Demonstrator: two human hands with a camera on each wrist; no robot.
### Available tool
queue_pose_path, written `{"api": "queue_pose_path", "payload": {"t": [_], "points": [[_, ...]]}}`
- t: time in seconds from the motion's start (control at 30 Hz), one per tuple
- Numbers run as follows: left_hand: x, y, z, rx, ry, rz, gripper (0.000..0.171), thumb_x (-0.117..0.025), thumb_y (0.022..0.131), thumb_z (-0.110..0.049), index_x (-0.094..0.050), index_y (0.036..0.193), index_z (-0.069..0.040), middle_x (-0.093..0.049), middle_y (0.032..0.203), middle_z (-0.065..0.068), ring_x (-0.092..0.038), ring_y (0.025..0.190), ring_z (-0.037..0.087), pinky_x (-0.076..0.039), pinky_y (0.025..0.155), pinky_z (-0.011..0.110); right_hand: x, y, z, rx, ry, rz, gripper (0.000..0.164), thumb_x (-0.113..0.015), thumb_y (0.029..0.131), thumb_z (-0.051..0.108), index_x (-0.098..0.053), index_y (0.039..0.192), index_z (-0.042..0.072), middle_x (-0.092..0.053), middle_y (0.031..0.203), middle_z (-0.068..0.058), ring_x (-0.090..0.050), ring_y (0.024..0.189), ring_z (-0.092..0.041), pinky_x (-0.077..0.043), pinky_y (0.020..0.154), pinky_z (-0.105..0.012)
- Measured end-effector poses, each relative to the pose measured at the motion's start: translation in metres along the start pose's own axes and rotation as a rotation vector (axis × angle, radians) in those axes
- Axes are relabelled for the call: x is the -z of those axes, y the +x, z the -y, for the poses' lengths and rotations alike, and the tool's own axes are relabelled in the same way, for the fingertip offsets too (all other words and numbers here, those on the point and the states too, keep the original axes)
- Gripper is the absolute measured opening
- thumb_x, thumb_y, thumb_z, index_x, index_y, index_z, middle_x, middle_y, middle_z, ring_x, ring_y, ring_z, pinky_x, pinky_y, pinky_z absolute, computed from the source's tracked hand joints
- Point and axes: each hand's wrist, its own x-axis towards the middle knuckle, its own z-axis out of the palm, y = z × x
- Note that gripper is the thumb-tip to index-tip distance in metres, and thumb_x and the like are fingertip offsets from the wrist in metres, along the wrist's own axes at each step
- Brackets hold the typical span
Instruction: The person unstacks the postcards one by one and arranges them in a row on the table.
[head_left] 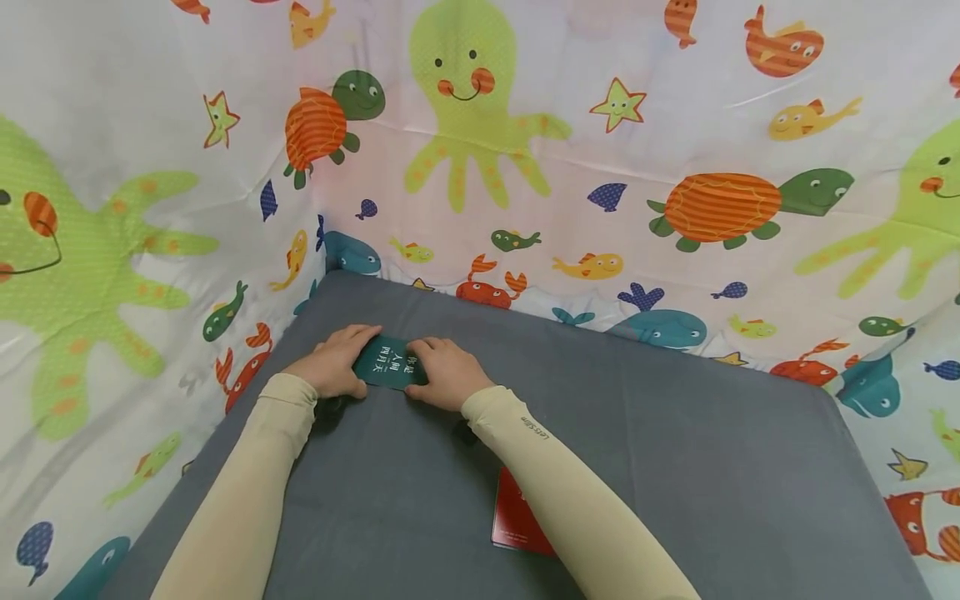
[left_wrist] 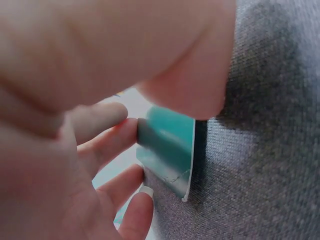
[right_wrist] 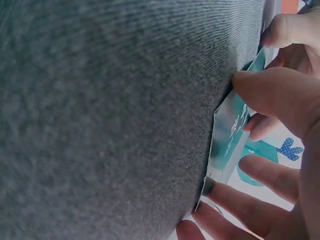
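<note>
A dark green card (head_left: 388, 362) with white Chinese characters lies on the grey cloth, towards the back left. My left hand (head_left: 335, 360) grips its left end between thumb and fingers. At the other end my right hand (head_left: 452, 372) holds it the same way, thumb on the near edge and fingers at the far one. In the left wrist view the card (left_wrist: 172, 145) shows a thin pale edge close over the cloth, with a crease near one corner. The right wrist view shows the card (right_wrist: 230, 130) tilted along the cloth, between thumb and fingertips.
A red booklet or stack of cards (head_left: 513, 521) lies on the grey cloth surface (head_left: 720, 467), partly hidden under my right forearm. White curtains (head_left: 570, 167) printed with sea animals stand along the back and sides of the surface.
</note>
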Motion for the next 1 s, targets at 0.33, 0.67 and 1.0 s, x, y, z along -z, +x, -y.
{"api": "queue_pose_path", "payload": {"t": [0.33, 0.67, 1.0], "points": [[0.002, -0.007, -0.01, 0.002, -0.013, 0.013, 0.108, -0.08, 0.08, -0.009, -0.025, 0.172, -0.009, -0.026, 0.176, 0.019, -0.026, 0.16, 0.047, -0.025, 0.125, 0.074, -0.001, -0.005, 0.001, -0.001, -0.003, 0.013, 0.071, -0.076, 0.099, 0.049, -0.052, 0.159, 0.019, -0.057, 0.16, -0.005, -0.056, 0.144, -0.024, -0.051, 0.119, -0.042], [-0.001, -0.001, -0.001, 0.014, -0.035, 0.008, 0.111, -0.082, 0.079, -0.011, -0.023, 0.173, -0.009, -0.026, 0.176, 0.02, -0.027, 0.159, 0.046, -0.024, 0.125, 0.075, -0.001, -0.002, 0.001, 0.002, -0.005, 0.023, 0.071, -0.075, 0.099, 0.05, -0.053, 0.159, 0.018, -0.056, 0.161, -0.005, -0.056, 0.145, -0.025, -0.05, 0.12, -0.043], [0.004, 0.003, -0.003, 0.048, -0.045, -0.056, 0.123, -0.086, 0.08, -0.026, -0.01, 0.175, -0.013, -0.007, 0.182, 0.017, -0.013, 0.165, 0.047, -0.017, 0.127, 0.078, 0.012, -0.039, -0.019, -0.066, 0.076, -0.051, 0.09, -0.076, 0.093, 0.059, -0.043, 0.165, 0.018, -0.044, 0.171, -0.011, -0.047, 0.154, -0.033, -0.045, 0.124, -0.055]]}}
